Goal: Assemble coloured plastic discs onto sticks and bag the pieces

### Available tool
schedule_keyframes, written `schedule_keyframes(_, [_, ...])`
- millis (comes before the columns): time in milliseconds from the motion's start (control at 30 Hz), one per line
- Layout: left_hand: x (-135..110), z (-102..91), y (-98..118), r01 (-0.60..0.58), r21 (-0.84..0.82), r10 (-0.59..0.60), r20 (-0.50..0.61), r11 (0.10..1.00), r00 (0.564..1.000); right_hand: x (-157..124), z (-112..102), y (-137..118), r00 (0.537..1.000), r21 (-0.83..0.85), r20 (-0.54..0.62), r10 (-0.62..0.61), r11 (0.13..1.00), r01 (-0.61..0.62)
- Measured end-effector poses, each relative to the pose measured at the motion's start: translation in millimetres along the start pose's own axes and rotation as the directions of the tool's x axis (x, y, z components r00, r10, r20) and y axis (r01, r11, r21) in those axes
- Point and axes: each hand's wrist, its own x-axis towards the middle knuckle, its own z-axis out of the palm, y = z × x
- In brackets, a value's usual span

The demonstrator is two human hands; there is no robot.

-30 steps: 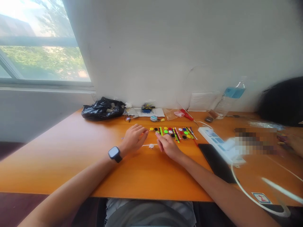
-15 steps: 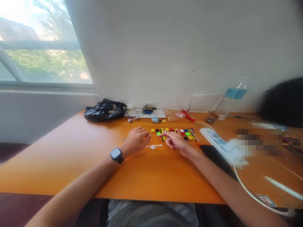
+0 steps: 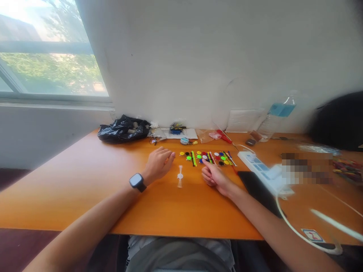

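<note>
Between my hands, a small white spinner with a round hub [image 3: 180, 176] lies on the table, its arrow blurred by motion and pointing up and down the picture. To its left, my left hand [image 3: 159, 162], with a watch on the wrist, rests loosely with bent fingers and holds nothing. My right hand [image 3: 214, 175] is right of the spinner, apart from it, with curled fingers and the thumb on top; nothing shows in it. Just beyond are other spinners in rows, with coloured discs such as a green disc [image 3: 188, 158] and yellow-green arrows [image 3: 193, 159].
A black plastic bag [image 3: 121, 130] lies at the back left. Along the wall are a round tin [image 3: 184, 141], a red-handled tool [image 3: 224, 136] and a clear bottle [image 3: 272, 121]. At right sit a white power strip [image 3: 255, 166], a black phone-like slab [image 3: 256, 185] and a white cable [image 3: 295, 232].
The white arrow has turned from lying sideways to pointing up and down, and is blurred. My right hand has drawn its stretched fingers in; my left hand has shifted slightly left.
</note>
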Motion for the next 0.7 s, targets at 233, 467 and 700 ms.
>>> schedule_keyframes(233, [0.9,2.7,1.3,-0.070,-0.028,0.071,0.054,0.997,0.996,-0.9,0.0,-0.8,0.991,-0.188,-0.051,-0.121,0.976,0.110])
schedule_keyframes(467, [-1.8,5.4,8.2,-0.233,-0.179,0.267,0.200,0.956,0.943,1.8,8.1,11.5,0.836,-0.857,-0.067,-0.545,0.461,0.232])
schedule_keyframes(700, [-2.4,2.1,12.5,-0.224,-0.189,0.264,0.220,0.956,0.939,1.8,10.6,14.8,0.871,-0.965,0.004,-0.492,0.227,0.132])
